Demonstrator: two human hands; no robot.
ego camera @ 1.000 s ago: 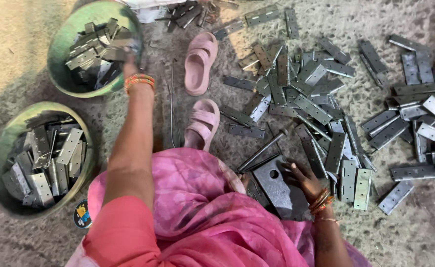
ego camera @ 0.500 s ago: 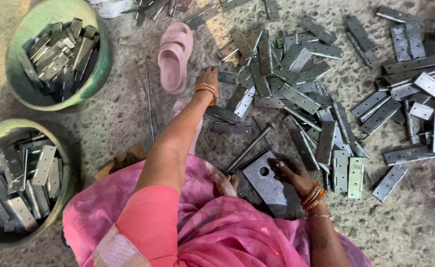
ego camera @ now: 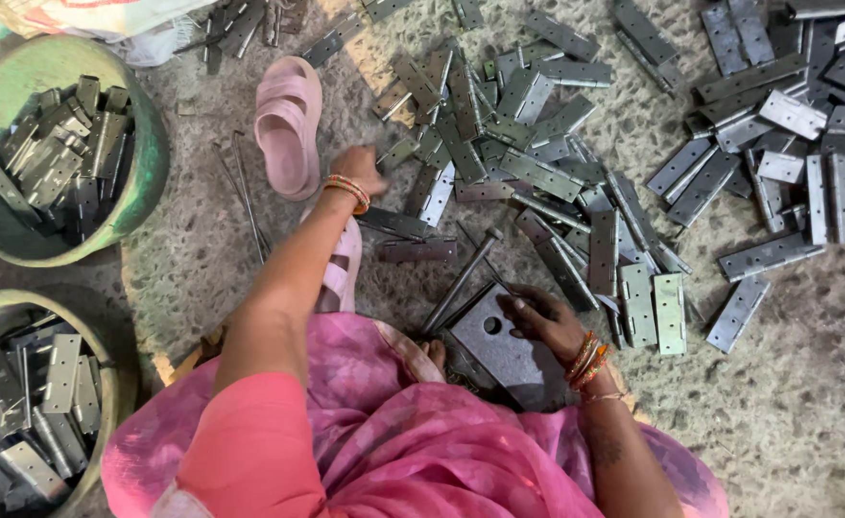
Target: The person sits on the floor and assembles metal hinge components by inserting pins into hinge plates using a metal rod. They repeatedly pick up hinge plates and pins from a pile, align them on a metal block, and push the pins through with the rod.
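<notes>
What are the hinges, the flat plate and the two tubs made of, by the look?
Hinges: likely steel, bare grey, dull metallic sheen, punched holes.
Flat plate under the right hand: dark metal, matte, probably steel; one hole shows.
Tubs: green, scuffed and dusty; plastic or painted metal, cannot tell.

A single head-worn camera is looking almost straight down from close above the seated person's lap. It is facing the stone floor (ego camera: 806,422), taking in green tubs (ego camera: 149,163) at 9 o'clock and scattered metal hinges (ego camera: 576,182) from 12 to 3 o'clock.
</notes>
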